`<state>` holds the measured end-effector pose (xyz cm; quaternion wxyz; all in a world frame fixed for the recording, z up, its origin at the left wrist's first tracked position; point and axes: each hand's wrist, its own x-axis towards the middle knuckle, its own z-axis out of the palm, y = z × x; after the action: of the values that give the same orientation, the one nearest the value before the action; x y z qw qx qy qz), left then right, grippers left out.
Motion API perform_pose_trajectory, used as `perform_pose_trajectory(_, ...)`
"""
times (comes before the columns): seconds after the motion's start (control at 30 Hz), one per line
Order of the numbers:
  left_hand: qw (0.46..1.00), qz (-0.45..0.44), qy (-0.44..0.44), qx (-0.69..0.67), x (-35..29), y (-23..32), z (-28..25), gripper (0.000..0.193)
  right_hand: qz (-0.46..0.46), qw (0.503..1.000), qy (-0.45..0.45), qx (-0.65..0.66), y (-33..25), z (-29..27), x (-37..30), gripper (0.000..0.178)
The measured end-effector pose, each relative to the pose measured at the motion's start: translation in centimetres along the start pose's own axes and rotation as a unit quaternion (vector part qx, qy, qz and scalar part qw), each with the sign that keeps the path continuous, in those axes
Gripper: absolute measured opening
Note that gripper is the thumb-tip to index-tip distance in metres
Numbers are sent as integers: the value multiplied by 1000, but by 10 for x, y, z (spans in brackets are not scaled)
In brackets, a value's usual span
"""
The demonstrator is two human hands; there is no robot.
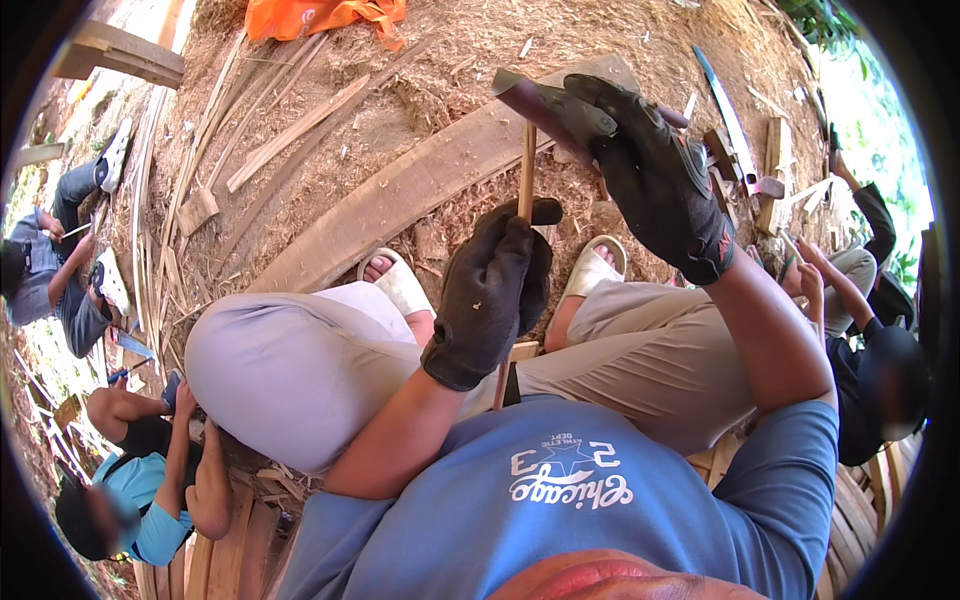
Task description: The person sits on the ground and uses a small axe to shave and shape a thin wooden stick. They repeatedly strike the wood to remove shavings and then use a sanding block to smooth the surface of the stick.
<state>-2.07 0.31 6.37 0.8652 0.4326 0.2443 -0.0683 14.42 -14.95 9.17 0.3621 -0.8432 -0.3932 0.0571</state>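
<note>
My left hand (490, 285), in a black glove, is closed around a thin wooden stick (527, 175). The stick stands nearly upright in the picture, its lower end reaching down by my lap. Up and to the right, my right hand (655, 165), also gloved in black, grips a curled dark brown sheet of sandpaper (545, 108). The sheet lies against the stick's upper end, and part of it is hidden behind my fingers. Whether the sheet wraps fully round the stick cannot be seen.
A long plank (400, 200) lies on the shaving-strewn ground before my feet. Thin wood strips (300, 130) are at left, an orange bag (325, 15) at the top. A long blade (728, 115) rests at right near wood blocks (775, 165). Other people sit on both sides.
</note>
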Motion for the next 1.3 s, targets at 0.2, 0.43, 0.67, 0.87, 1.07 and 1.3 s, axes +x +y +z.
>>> perform_pose_trajectory(0.2,999,25,8,22,-2,1,0,35,-87,992,-43,-77,-9,-2,-6,40)
perform_pose_trajectory(0.43,999,21,23,26,-8,-2,3,31,-112,982,-132,74,-32,-7,6,23)
perform_pose_trajectory(0.67,995,6,9,94,-6,-12,-1,29,12,985,-113,132,3,12,-11,26)
perform_pose_trajectory(0.87,994,-8,26,106,-5,-12,3,29,-64,984,-47,-157,-14,3,0,40)
perform_pose_trajectory(1.07,978,31,47,200,-2,-14,-3,26,-119,969,-121,-179,-17,1,3,35)
perform_pose_trajectory(1.3,968,72,51,236,-1,-11,-2,26,26,984,-177,21,-7,8,-4,26)
